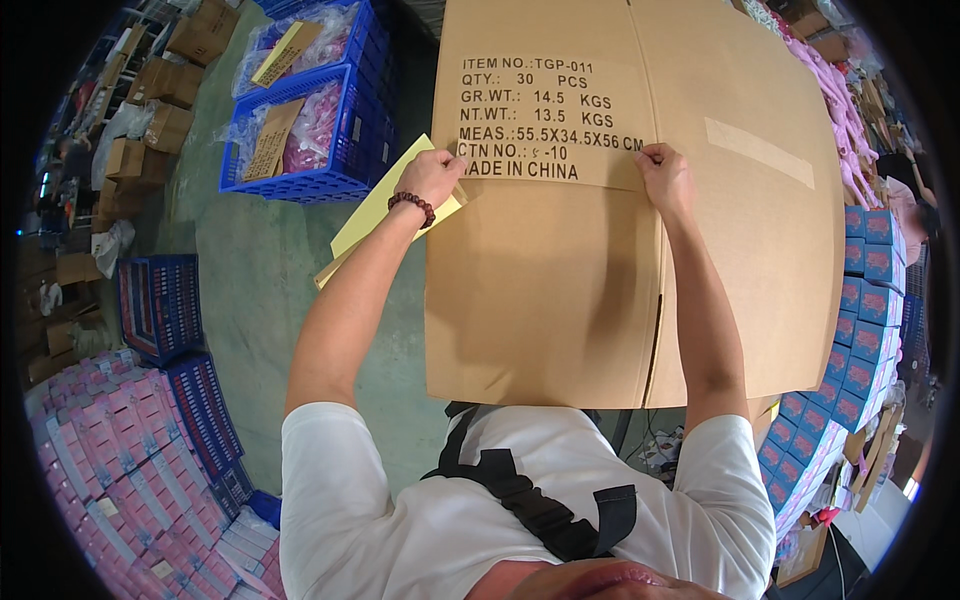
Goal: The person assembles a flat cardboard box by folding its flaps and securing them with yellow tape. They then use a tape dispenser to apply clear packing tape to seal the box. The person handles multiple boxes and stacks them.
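Note:
A large brown cardboard carton lies in front of me with its flat face up. On its left half is a clear label with black print. My left hand, a bead bracelet on its wrist, pinches near the label's lower left corner. My right hand pinches at the label's lower right corner, close to the carton's seam. Beneath my left hand and wrist, a yellow sheet sticks out past the carton's left edge. Whether the left fingers also grip that sheet is hidden.
A tape strip crosses the carton's right half. Blue crates with bagged pink goods stand far left. Pink boxes are piled near left beside more blue crates. Small blue boxes are stacked at the right.

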`<state>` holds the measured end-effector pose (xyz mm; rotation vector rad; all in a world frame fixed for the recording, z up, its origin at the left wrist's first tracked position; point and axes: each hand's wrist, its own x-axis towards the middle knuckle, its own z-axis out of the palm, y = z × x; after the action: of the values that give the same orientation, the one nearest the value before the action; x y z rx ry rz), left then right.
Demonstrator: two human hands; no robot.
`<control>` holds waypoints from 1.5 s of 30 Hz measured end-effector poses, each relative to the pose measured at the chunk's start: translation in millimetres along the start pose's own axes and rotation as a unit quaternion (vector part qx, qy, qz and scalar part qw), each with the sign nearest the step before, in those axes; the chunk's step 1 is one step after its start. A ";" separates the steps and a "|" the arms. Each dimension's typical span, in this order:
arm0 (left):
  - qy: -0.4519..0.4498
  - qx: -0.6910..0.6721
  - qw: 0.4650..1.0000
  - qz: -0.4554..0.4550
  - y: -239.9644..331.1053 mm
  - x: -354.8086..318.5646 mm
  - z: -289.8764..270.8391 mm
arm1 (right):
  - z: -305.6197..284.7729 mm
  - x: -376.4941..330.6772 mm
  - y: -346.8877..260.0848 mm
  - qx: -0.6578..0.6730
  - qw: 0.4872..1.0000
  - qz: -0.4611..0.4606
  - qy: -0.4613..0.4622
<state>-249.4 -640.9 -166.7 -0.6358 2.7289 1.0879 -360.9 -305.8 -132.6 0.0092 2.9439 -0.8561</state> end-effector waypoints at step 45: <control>-0.063 -0.044 0.995 -0.062 5.5 15.1 -11.7 | -2.7 2.8 -6.0 -0.029 0.999 0.009 -0.032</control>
<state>-265.0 -650.4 -158.9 -0.7139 2.5103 1.1819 -364.0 -309.4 -127.4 0.0044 2.9041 -0.7526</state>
